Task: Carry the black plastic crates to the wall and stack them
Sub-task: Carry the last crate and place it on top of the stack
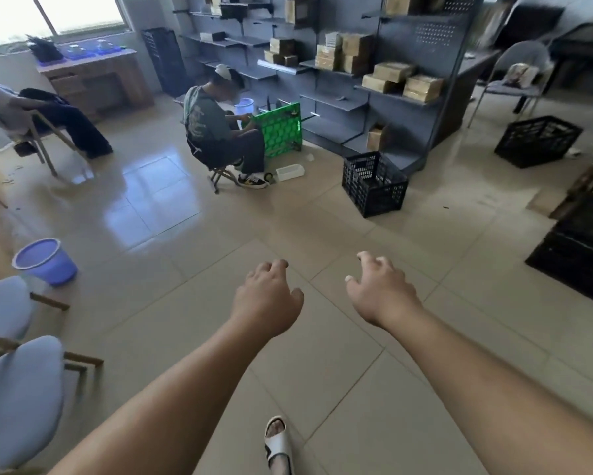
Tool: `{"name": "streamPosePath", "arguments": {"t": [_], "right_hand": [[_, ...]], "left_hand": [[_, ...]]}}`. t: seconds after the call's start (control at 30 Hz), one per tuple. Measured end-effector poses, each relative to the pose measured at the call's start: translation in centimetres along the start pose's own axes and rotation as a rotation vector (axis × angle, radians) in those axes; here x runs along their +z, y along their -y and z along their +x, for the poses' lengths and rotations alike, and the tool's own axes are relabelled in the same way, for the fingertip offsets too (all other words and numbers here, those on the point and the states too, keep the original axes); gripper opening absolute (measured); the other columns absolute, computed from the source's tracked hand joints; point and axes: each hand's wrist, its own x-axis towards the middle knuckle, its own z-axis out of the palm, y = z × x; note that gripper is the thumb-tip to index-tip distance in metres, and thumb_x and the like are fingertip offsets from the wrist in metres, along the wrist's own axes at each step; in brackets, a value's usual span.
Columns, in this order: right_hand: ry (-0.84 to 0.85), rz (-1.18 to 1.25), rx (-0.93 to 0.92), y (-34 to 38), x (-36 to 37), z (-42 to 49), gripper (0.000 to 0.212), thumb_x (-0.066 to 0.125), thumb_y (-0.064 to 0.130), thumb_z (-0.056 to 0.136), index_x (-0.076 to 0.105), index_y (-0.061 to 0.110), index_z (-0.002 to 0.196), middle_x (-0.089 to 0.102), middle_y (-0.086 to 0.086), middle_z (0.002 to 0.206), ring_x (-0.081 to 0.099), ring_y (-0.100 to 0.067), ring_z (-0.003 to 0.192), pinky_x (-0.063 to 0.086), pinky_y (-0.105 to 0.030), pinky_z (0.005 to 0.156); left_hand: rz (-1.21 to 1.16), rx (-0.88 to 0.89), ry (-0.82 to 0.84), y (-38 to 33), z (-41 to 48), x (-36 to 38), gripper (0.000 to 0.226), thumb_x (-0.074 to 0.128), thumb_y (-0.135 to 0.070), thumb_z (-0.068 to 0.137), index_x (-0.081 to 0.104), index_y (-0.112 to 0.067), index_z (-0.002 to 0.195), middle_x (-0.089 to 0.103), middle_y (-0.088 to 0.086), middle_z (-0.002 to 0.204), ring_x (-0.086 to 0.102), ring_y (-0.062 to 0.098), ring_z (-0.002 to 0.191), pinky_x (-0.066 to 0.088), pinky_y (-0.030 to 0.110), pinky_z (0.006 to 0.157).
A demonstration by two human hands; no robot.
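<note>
- The left hand [268, 296] and the right hand [381, 289] are stretched forward over bare floor tiles. Both are empty, with fingers loosely curled and the two hands apart from each other.
- That spread probably readies them to take a crate by two opposite sides, though nothing is within reach yet.
- The nearest black plastic crate [373, 185] stands upright on the floor at about 1 o'clock, just beside the foot of the grey shelving [384, 90]. It looks like the likely next pick.
- A second crate [538, 140] sits at 2 o'clock, well apart from the first and near a chair.
- At 3 o'clock, on the frame's edge, a low pile of crates [584, 248] is blurred, so I cannot count it.
- Far off at 11 o'clock, a tall dark stack [164, 60] stands against the wall by the window. It may be the stacking spot, judged from its place alone.
- A seated person [216, 132] works on a green panel [281, 130] at 12 o'clock, close to any route to that wall, so a carried crate would need to swing wide of them.
- A purple bucket [46, 262] rests at 9 o'clock, beside padded chairs.
- One sandalled foot [277, 443] shows at 6 o'clock, pointing forward.
</note>
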Motion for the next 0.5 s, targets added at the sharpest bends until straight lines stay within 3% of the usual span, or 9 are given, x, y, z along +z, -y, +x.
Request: {"name": "streamPosePath", "arguments": {"t": [0.33, 0.5], "right_hand": [[-0.035, -0.141, 0.212, 2.1, -0.4, 14.1, 0.047, 0.039, 0.043, 0.102, 0.036, 0.024, 0.145, 0.04, -0.005, 0.146, 0.041, -0.03, 0.13, 0.037, -0.045, 0.099], [-0.045, -0.182, 0.24, 2.0, -1.2, 19.7, 0.05, 0.042, 0.051, 0.097, 0.04, 0.026, 0.14, 0.044, -0.003, 0.141, 0.042, -0.03, 0.128, 0.038, -0.046, 0.099]], "left_hand": [[0.127, 0.205, 0.073, 0.7, 18.7, -2.8, 0.055, 0.045, -0.044, 0.098, 0.037, -0.022, 0.148, 0.044, 0.003, 0.147, 0.043, 0.027, 0.135, 0.04, 0.044, 0.105], [0.167, 0.259, 0.125, -0.2, 26.4, -2.8, 0.053, 0.045, -0.045, 0.097, 0.04, -0.024, 0.146, 0.046, 0.001, 0.143, 0.045, 0.025, 0.131, 0.04, 0.042, 0.101]]}}
